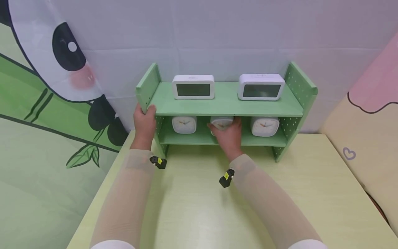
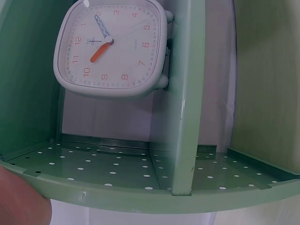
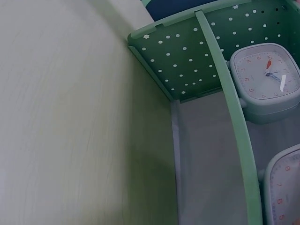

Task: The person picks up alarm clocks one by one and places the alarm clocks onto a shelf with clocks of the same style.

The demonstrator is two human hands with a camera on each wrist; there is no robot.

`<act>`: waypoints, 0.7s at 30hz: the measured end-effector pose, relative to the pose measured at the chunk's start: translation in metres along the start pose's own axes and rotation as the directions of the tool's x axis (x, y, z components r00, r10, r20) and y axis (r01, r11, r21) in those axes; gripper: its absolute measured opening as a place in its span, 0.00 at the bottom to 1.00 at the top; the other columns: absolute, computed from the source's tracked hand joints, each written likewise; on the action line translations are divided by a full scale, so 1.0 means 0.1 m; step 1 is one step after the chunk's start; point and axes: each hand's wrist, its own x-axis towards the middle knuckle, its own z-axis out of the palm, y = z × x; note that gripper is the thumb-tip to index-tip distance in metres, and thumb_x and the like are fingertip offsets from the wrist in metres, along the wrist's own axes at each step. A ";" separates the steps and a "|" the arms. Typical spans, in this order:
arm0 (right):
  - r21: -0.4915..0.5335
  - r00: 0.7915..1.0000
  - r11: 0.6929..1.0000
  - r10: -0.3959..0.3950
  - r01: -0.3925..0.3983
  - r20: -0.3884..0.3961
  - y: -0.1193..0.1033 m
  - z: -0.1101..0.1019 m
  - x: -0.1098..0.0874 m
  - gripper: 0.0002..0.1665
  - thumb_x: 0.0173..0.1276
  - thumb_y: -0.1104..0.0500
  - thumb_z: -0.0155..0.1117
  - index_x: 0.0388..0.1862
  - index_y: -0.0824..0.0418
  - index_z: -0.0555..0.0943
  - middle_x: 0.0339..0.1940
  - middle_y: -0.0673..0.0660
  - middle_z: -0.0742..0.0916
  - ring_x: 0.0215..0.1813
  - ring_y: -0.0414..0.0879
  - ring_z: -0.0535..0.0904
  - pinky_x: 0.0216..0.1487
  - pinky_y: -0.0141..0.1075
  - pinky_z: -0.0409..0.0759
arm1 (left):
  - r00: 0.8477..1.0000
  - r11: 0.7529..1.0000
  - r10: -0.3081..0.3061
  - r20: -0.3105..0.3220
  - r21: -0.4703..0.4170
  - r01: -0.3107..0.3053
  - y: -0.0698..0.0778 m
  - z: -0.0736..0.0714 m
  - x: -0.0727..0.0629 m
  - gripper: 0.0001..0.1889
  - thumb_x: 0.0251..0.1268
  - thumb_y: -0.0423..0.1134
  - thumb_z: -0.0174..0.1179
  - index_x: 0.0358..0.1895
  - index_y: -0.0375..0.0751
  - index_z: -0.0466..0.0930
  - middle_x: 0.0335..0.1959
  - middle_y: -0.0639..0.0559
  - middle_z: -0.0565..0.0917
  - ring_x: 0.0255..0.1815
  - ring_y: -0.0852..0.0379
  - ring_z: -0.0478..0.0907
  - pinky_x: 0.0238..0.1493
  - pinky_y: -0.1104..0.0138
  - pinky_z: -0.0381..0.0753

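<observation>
A green two-tier shelf (image 1: 224, 110) stands on the table. My left hand (image 1: 144, 126) grips its left side panel (image 1: 148, 84), with the thumb (image 2: 21, 201) near the panel's edge in the left wrist view. On the lower tier, my right hand (image 1: 230, 138) holds the middle white clock (image 1: 221, 119), fingers and thumb covering part of its face. To the left of it stands another white clock (image 1: 184, 125), seen close in the left wrist view. A third clock (image 1: 265, 127) is on the right. The right wrist view cuts off the middle clock (image 3: 283, 187).
Two white digital clocks (image 1: 193, 87) with dark screens stand apart on the upper tier. Pale wooden tabletop (image 1: 192, 200) extends in front of the shelf. A printed cloth (image 1: 199, 38) hangs behind, and the shelf's perforated right panel (image 1: 300, 90) rises above the upper tier.
</observation>
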 end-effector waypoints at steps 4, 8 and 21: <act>-0.001 1.000 1.000 0.000 0.000 -0.014 0.02 -0.01 -0.02 0.65 0.52 0.34 0.82 0.75 0.63 0.58 0.63 0.62 0.74 0.61 0.56 0.74 0.63 0.49 0.75 | 1.000 1.000 -0.015 0.008 0.005 0.015 0.01 -0.01 0.00 0.27 0.76 0.48 0.52 0.72 0.42 0.67 0.63 0.47 0.74 0.59 0.55 0.70 0.63 0.59 0.68; -0.006 0.999 1.000 -0.031 0.031 -0.030 0.06 -0.03 -0.07 0.67 0.53 0.36 0.82 0.79 0.63 0.55 0.67 0.63 0.72 0.65 0.56 0.72 0.67 0.48 0.71 | 0.999 0.999 -0.041 0.018 0.036 0.040 0.03 -0.04 0.00 0.28 0.77 0.52 0.51 0.73 0.43 0.66 0.63 0.47 0.73 0.59 0.54 0.69 0.63 0.58 0.68; -0.111 0.957 0.951 -0.286 0.290 0.049 0.07 -0.39 -0.56 0.61 0.67 0.41 0.73 0.83 0.64 0.49 0.80 0.63 0.61 0.80 0.56 0.57 0.76 0.52 0.60 | 0.994 0.989 -0.035 0.106 0.147 0.019 0.09 -0.29 -0.43 0.33 0.81 0.52 0.51 0.82 0.48 0.55 0.81 0.52 0.61 0.80 0.58 0.55 0.77 0.62 0.55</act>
